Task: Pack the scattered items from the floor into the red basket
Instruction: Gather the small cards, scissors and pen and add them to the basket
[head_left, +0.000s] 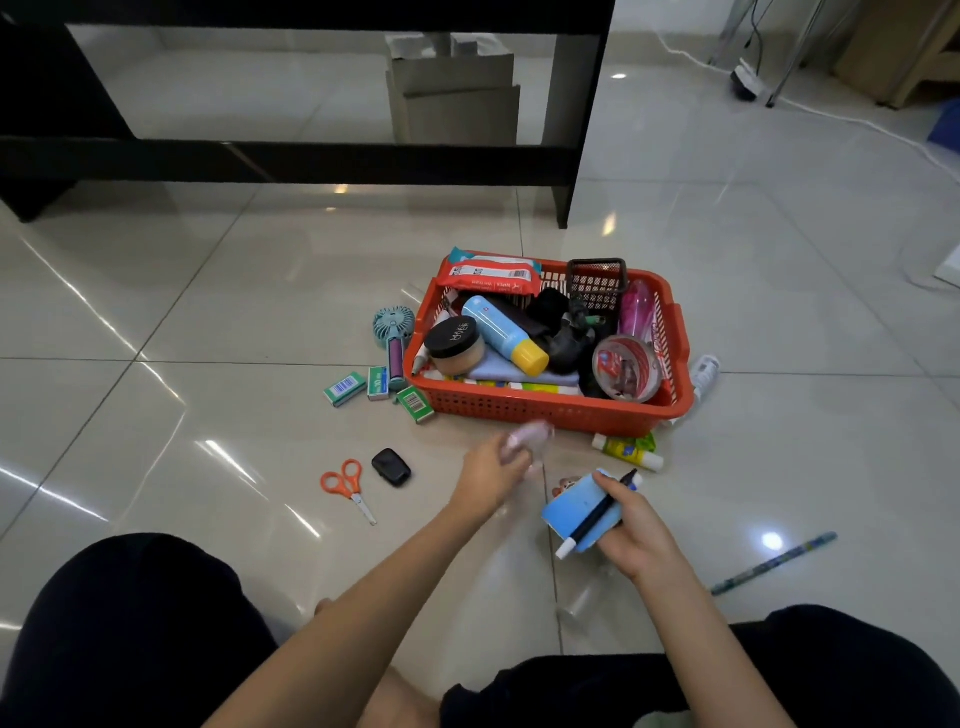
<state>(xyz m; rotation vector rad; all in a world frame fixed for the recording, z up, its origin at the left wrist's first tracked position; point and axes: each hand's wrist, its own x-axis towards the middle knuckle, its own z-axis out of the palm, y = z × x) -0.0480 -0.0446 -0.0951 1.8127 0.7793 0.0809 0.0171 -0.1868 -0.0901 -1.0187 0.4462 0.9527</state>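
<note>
Nearest me, my dark-clad knees frame the tiled floor (156, 322), and both forearms reach out over it. My right hand (636, 530) is curled around a blue container (574, 512) with a black marker (597, 514) pinned across it by the thumb and fingers; a small brown figure pokes out beyond the container, too small to make out. My left hand (491, 470) is wrapped around a pale pink object (527, 439), blurred, so I cannot tell what it is; it sits just short of the basket's near wall.

To my right a patterned blue pen (774, 564) lies alone on the tiles. To my left are orange-handled scissors (348, 486) and, just beside them, a small black case (391, 466). A glue stick (628, 451) lies close to the basket's near right corner.

Farther out, three green staple boxes (378, 388) sit by the basket's near left corner, with a teal handheld fan (395, 338) lying against its left wall. A white bottle (705, 374) rests against the right wall.

The red basket (550, 410) stands mid-floor, already crowded: a black-lidded powder jar (453, 345), a blue bottle with a yellow cap (506, 335), a roll of tape (626, 369), a pink item (638, 309), a black mesh holder (596, 283), and a pack of wet wipes (491, 275) propped on the far left rim.

Beyond it stands black furniture (311, 161).
</note>
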